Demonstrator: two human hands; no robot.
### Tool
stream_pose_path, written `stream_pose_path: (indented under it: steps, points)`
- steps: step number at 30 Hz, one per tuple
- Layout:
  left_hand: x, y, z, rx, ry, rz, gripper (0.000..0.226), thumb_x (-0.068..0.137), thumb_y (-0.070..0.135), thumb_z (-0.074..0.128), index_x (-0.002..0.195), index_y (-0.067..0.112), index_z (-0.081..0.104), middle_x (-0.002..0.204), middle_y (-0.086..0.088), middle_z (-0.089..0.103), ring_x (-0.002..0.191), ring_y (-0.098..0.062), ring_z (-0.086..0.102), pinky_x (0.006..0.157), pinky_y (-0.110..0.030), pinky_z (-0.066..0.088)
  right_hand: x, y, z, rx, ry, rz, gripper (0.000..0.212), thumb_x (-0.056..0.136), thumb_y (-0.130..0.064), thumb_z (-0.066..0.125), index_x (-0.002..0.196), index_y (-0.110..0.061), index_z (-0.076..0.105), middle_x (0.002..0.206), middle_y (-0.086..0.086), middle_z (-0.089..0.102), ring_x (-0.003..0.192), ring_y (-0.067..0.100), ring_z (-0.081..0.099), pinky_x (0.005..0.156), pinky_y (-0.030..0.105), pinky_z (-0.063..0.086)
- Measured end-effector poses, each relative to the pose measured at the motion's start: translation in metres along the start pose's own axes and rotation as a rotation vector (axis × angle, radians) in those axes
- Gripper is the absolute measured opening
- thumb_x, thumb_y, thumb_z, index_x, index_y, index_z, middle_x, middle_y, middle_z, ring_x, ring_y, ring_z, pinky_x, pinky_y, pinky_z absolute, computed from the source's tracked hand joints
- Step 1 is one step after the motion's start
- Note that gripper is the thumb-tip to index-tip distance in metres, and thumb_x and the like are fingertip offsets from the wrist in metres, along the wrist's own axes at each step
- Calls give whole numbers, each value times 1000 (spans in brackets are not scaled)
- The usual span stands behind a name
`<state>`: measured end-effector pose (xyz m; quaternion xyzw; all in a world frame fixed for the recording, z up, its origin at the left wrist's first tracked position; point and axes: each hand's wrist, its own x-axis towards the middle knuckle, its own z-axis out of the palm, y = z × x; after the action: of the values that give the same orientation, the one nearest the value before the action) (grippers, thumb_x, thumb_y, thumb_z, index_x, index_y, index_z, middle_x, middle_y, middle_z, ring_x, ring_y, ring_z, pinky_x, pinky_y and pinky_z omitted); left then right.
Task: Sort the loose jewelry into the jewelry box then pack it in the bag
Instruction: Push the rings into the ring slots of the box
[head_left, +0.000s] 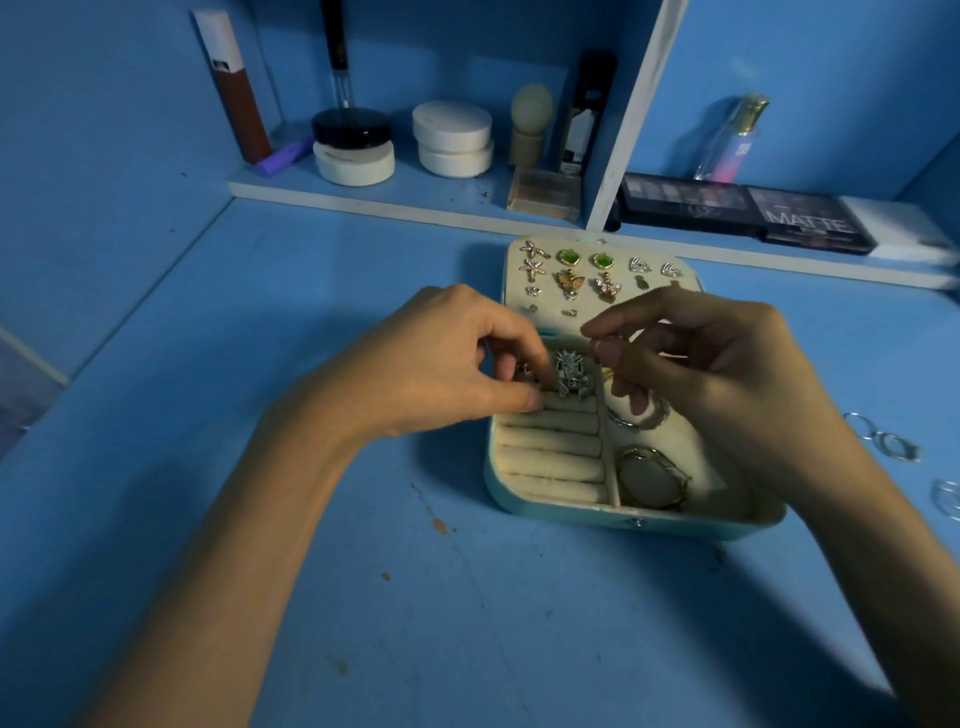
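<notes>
1. Open on the blue worktop (363, 571): jewelry box (623, 522), teal outside, cream lining, lid (543, 306) laid back flat toward the shelf.
2. Pinned in rows on the lid lining: earrings (569, 283), among them starfish shapes, green stones, gold and silver pieces.
3. In the left half of the box: ring rolls (550, 452), running side to side; seated at the far roll, an ornate silver ring (571, 376).
4. Left hand (441, 364): fingers curled, thumb and forefinger pinching the silver ring at that far roll.
5. Right hand (727, 364): held over the right compartments, fingers curled, thumb and forefinger tips close together — cannot tell whether anything is pinched between them.
6. In the right compartments: a hoop (639, 418), partly hidden under the right hand; in the nearer one, a round pale piece (647, 480) with a gold rim.
7. Loose on the worktop, right of the box and well apart from it: silver rings (893, 444) — not yet sorted.
8. On the shelf (311, 189) behind the box: jars (452, 140), tubes, a bottle, eyeshadow palettes (748, 208).
</notes>
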<state>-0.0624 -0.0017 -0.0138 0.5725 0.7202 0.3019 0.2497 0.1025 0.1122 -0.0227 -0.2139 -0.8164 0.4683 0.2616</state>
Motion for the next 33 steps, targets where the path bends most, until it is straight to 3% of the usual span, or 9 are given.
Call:
stream_pose_path:
  steps: [4, 7, 11, 16, 21, 25, 27, 29, 33]
  points:
    - [-5, 10, 4, 178, 7, 55, 16, 81, 25, 65, 83, 39, 73, 69, 16, 56, 64, -1, 47, 59, -14, 34, -4, 0, -3, -16, -29, -3, 25, 82, 0, 66, 94, -22, 70, 69, 9, 70, 60, 21, 66, 63, 39, 56]
    - [-8, 12, 13, 351, 20, 79, 20, 83, 27, 58, 92, 36, 73, 77, 15, 54, 75, 1, 43, 70, -25, 36, -7, 1, -4, -52, -7, 3, 22, 79, -1, 69, 87, -21, 71, 69, 4, 71, 61, 15, 67, 68, 32, 57]
    - [-15, 14, 17, 431, 26, 99, 23, 84, 28, 55, 97, 34, 73, 76, 15, 49, 77, -6, 34, 65, -22, 32, -10, -1, -4, -260, 7, -110, 14, 73, -20, 75, 81, -31, 73, 73, -4, 68, 61, 14, 64, 64, 24, 52]
    - [-25, 17, 19, 496, 14, 127, 25, 84, 23, 51, 94, 32, 72, 71, 12, 44, 77, -7, 32, 58, -17, 31, -13, -1, -3, -341, 53, -109, 26, 71, -16, 78, 78, -39, 70, 59, -14, 62, 55, 8, 53, 54, 9, 38]
    - [-30, 24, 22, 595, 17, 117, 18, 81, 23, 46, 76, 24, 63, 59, 3, 46, 66, -16, 47, 51, -19, 27, -16, -4, 0, -300, -15, -142, 17, 74, -19, 74, 87, -29, 75, 70, -14, 68, 63, 8, 63, 63, 15, 49]
    - [-32, 26, 21, 608, 10, 99, 13, 80, 20, 48, 69, 19, 55, 48, 1, 36, 49, -13, 38, 50, -26, 33, -19, -3, 7, -424, -4, -219, 22, 71, -19, 68, 91, -22, 76, 66, -18, 63, 69, -2, 60, 64, 1, 41]
    - [-33, 24, 22, 594, 4, 92, 18, 80, 19, 48, 63, 16, 50, 47, 1, 35, 47, -13, 37, 51, -25, 35, -21, -1, 10, -487, 40, -247, 19, 71, -19, 69, 88, -23, 76, 64, -12, 65, 69, 2, 58, 62, 8, 43]
    - [-33, 22, 22, 570, -6, 78, 16, 81, 19, 48, 65, 15, 51, 47, 0, 35, 47, -14, 37, 52, -29, 37, -22, 2, 12, -530, 47, -288, 16, 71, -17, 69, 84, -22, 76, 66, -9, 66, 66, 4, 54, 63, 12, 43]
    - [-33, 19, 21, 523, -18, 77, 15, 82, 18, 49, 76, 19, 63, 46, 1, 36, 48, -14, 39, 55, -30, 42, -21, 6, 14, -550, 6, -362, 17, 71, -9, 69, 85, -18, 75, 72, -12, 58, 69, -6, 49, 68, 5, 38]
